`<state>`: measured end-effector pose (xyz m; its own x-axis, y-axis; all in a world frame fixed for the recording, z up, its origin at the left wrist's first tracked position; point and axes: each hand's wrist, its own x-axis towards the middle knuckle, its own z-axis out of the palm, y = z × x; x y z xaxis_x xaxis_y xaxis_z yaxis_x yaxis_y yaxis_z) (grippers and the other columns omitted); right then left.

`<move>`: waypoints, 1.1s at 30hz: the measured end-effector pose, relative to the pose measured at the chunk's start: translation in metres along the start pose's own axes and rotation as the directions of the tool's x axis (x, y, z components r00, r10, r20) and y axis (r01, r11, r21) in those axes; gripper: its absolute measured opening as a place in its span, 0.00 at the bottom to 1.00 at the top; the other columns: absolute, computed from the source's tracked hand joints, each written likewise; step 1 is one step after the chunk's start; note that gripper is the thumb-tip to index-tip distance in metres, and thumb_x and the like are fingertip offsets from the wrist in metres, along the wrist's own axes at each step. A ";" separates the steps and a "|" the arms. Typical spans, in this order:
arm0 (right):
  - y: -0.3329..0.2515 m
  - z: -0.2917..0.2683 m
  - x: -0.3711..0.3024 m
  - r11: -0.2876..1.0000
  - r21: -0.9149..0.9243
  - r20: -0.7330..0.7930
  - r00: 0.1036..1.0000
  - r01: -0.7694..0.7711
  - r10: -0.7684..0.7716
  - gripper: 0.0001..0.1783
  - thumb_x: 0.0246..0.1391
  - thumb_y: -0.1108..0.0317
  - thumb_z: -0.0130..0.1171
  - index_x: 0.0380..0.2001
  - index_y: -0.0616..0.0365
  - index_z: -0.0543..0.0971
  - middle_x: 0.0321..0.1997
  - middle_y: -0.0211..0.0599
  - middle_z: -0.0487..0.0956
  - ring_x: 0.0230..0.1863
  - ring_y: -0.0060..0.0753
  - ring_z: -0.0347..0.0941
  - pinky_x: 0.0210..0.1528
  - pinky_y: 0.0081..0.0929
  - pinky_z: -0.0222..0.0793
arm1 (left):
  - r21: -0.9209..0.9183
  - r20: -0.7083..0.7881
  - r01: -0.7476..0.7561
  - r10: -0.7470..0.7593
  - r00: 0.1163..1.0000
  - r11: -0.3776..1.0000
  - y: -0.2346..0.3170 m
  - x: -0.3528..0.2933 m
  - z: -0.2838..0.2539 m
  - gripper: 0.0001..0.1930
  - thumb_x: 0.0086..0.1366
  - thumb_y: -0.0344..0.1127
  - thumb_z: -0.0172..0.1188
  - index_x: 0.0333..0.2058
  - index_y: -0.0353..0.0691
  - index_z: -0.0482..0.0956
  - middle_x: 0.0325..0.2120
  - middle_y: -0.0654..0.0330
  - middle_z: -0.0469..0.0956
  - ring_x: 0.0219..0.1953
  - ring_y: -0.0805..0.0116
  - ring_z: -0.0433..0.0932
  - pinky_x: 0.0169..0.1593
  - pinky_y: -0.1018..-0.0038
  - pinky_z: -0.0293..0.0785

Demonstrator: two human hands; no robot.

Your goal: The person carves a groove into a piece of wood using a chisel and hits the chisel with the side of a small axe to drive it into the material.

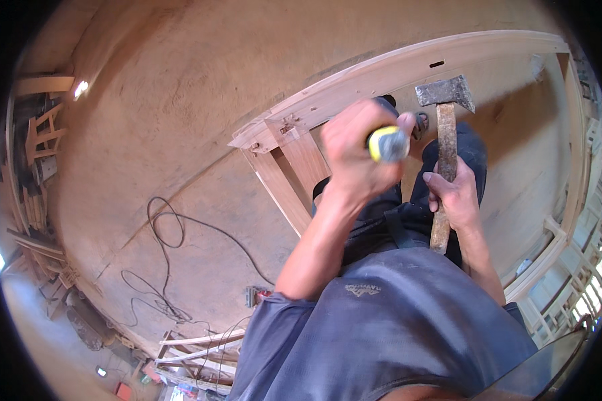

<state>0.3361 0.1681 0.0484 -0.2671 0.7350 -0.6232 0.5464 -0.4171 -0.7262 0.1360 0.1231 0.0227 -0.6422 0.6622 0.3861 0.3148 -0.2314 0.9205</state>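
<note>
My left hand (361,150), slightly blurred, is closed round a tool whose round yellow-and-grey handle end (389,144) points up at me. Its working end is hidden below the fist. In my right hand (455,194) is a hatchet (445,134), gripped on the lower half of its worn wooden handle, with the dark metal head raised past the hand. Both hands are over my legs, close to a pale wooden frame (374,83). The long far beam of that frame has a dark slot (437,64) cut in it.
A dark cable (169,230) lies in loops on the brown floor (147,134) to the left. Wood pieces (197,347) are piled at the lower left, and scrap timber (43,147) lines the far left. More wooden framework (548,294) stands on the right.
</note>
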 end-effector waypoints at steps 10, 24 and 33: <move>-0.015 0.043 0.083 0.991 -0.134 0.486 0.873 0.016 0.052 0.16 0.59 0.68 0.64 0.44 0.66 0.72 0.24 0.28 0.74 0.18 0.17 0.71 0.20 0.20 0.70 | 0.325 -0.297 0.745 -0.685 0.665 0.583 -0.050 -0.007 -0.144 0.09 0.57 0.28 0.73 0.32 0.32 0.81 0.25 0.62 0.81 0.27 0.78 0.74 0.31 0.79 0.70; 0.001 0.082 0.117 0.983 0.056 0.545 0.830 -0.177 0.119 0.15 0.59 0.67 0.62 0.36 0.68 0.71 0.21 0.35 0.77 0.15 0.23 0.74 0.18 0.23 0.70 | 0.961 0.244 -0.240 -0.829 0.503 0.137 -0.152 0.081 -0.092 0.10 0.56 0.32 0.62 0.37 0.49 0.86 0.33 0.52 0.86 0.39 0.50 0.85 0.42 0.58 0.81; -0.009 0.081 0.120 0.964 0.065 0.545 0.819 -0.258 0.183 0.13 0.59 0.66 0.63 0.34 0.62 0.71 0.21 0.33 0.75 0.16 0.22 0.72 0.20 0.21 0.67 | 0.141 -0.160 0.442 -0.421 0.893 0.886 -0.049 0.114 -0.157 0.25 0.64 0.24 0.65 0.57 0.20 0.69 0.29 0.53 0.80 0.28 0.68 0.78 0.36 0.72 0.73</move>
<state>0.2352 0.2170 -0.0429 -0.5512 0.2343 -0.8008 0.5441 -0.6267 -0.5579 -0.0619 0.0982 0.0311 -0.8175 0.5750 -0.0329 0.0933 0.1885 0.9776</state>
